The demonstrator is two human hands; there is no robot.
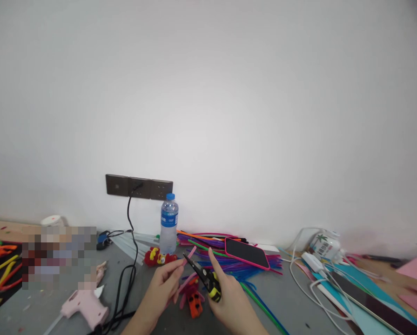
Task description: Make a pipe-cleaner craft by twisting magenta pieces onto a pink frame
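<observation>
My left hand (164, 286) is closed, pinching a pink pipe cleaner (192, 252) between thumb and fingers. In my right hand (229, 298) is a pair of pliers (204, 275) with dark jaws and yellow-and-black handles; its index finger points up along the tool. The jaw tips are close to the pink pipe cleaner by my left fingertips; whether they grip it I cannot tell. Between and below the hands lies an orange fuzzy piece (194, 304) with dark spots and pink strands around it. Behind my left hand sits a red and yellow fuzzy figure (158, 257).
A water bottle (169, 228) stands near the wall. A phone (246, 253) lies on bundled pipe cleaners (236, 266). At left are a pink glue gun (84, 307) and a black cord (128, 274). White cables (316, 288) and a tablet-like device (372, 302) lie right.
</observation>
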